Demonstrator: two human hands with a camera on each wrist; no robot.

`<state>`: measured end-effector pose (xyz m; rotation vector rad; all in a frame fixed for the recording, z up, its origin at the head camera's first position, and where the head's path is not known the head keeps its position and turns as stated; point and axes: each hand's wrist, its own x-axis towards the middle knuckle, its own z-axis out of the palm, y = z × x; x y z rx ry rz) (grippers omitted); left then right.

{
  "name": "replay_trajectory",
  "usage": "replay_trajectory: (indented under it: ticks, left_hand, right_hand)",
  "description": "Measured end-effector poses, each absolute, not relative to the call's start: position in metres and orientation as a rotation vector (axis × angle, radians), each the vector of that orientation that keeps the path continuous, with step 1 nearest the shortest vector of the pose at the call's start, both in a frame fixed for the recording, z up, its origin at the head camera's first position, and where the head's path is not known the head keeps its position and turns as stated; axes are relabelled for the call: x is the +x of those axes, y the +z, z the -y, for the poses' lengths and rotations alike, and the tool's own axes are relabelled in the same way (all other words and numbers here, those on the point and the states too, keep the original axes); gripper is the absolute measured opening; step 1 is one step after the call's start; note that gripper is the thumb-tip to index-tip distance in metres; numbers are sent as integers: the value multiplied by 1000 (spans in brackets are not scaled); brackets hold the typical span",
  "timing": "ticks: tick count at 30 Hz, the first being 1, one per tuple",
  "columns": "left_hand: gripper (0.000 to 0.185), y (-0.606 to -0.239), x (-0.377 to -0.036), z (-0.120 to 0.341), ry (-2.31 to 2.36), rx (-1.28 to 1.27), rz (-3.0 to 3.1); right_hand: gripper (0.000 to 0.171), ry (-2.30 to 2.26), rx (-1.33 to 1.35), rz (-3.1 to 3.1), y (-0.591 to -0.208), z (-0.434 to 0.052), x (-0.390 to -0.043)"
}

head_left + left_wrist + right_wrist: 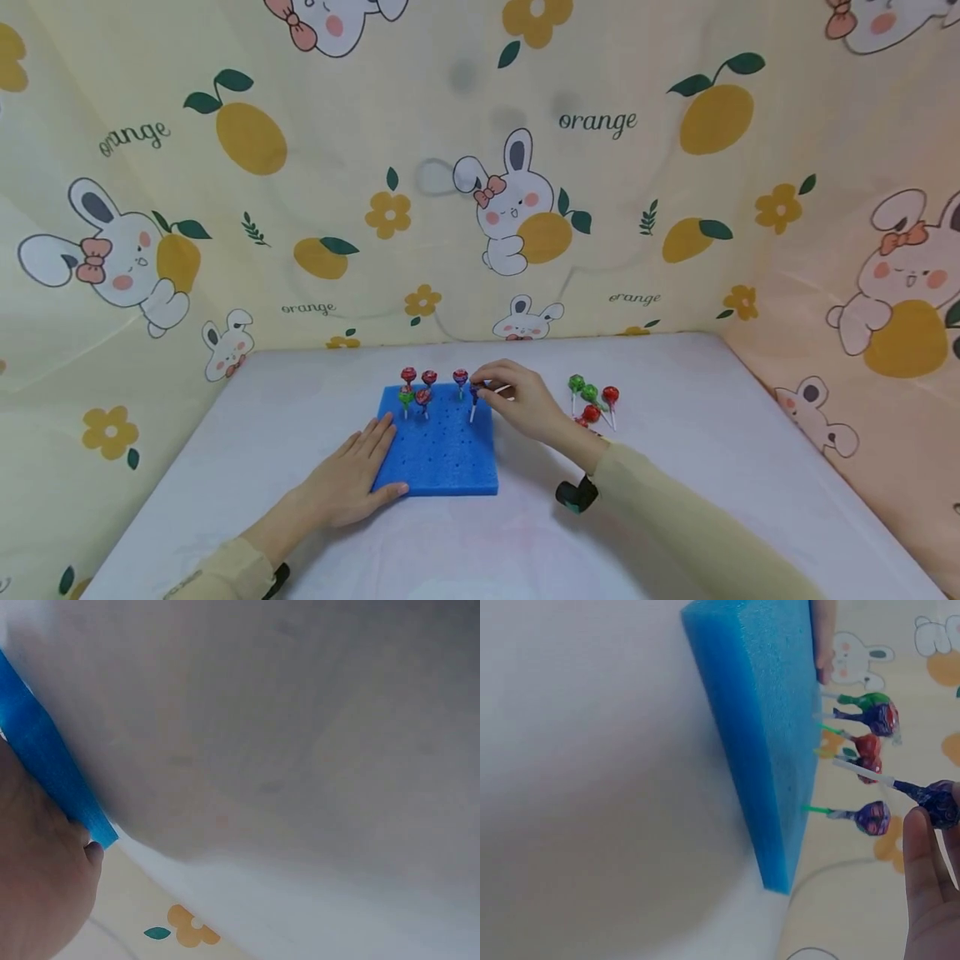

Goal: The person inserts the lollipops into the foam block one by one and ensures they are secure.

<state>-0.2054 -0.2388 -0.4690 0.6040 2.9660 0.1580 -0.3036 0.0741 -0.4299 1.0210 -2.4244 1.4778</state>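
My right hand pinches a dark purple-wrapped lollipop by its head, over the far right part of a blue foam board. Its white stick points toward the board, and the tip ends just short of the foam in the right wrist view. My left hand lies along the board's left edge with straight fingers, the thumb at the near left corner. Several lollipops stand upright in the foam, among them a green one, a red one and a purple-and-red one. Small holes dot the board.
To the right of the board, a loose group of lollipops lies on the white table, including a green one and a red one. A patterned cloth with rabbits and oranges hangs behind and at the sides.
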Motion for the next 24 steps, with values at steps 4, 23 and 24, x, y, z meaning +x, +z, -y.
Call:
replay_trajectory:
  ticks: [4,23,24]
  left_hand:
    - [102,-468,-207,239,148,604,-2962]
    - [101,-467,-206,238,157,611,-2959]
    - [101,-467,-206,238,156,610,-2960]
  right_hand:
    - [23,1494,1039,2416,-431,-64,-308]
    - [21,1449,1072,2407,-437,-37,-313]
    - [21,1451,1066,2416,-437,-36,-313]
